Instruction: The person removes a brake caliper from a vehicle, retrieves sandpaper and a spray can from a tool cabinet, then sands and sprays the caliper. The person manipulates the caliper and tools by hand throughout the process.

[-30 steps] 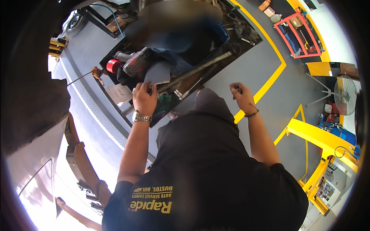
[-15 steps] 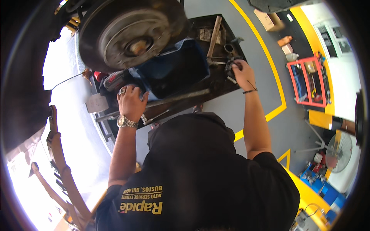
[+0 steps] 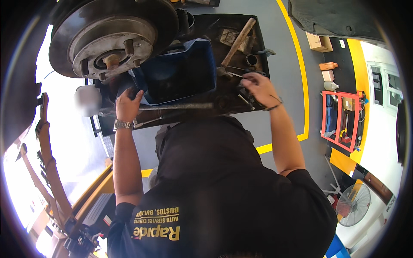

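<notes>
On the dark rectangular worktop [image 3: 211,28], an open blue plastic bin [image 3: 211,64] is sitting left of a wooden-handled hammer [image 3: 238,43]. My left hand [image 3: 127,107] is curling by the bin's left end, my right hand [image 3: 260,91] by a slim silvery rod [image 3: 235,75]; whether their fingers are grasping, I cannot tell.

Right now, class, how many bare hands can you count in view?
2: the left hand at the blue bin's near left corner; the right hand near the hammer's head. No others show.
</notes>
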Tool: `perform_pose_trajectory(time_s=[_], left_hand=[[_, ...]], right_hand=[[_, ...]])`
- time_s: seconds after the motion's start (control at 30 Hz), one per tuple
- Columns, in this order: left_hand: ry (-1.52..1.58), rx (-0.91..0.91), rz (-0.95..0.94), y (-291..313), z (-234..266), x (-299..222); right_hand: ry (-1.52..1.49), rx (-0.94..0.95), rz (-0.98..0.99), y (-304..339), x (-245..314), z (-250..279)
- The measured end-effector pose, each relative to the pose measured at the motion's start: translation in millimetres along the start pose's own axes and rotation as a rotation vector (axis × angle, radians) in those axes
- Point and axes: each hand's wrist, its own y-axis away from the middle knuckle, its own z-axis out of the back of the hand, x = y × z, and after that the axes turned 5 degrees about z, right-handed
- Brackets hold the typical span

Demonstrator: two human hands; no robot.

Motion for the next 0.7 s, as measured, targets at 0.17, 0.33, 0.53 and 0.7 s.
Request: perform_pose_trajectory(time_s=[0.17, 0.33, 0.53, 0.7], left_hand=[[-0.118, -0.001, -0.076, -3.1, 0.1, -4.3], [-0.065, -0.034, 0.009, -11.2, -0.4, -3.4], [-0.12, -0.066, 0.041, -21.2, -0.3, -8.3], [-0.116, -0.214, -0.101, -5.7, 4.5, -10.3]], right_hand=[[-0.113, 0.271, -0.138, -25.2, 34.9, -73.8], [-0.194, 0.262, -0.09, -41.1, 42.3, -91.3], [-0.081, 0.263, -0.037, -64.5, 43.5, -89.2], [-0.311, 0.17, 0.006, -42.2, 15.5, -47.0]])
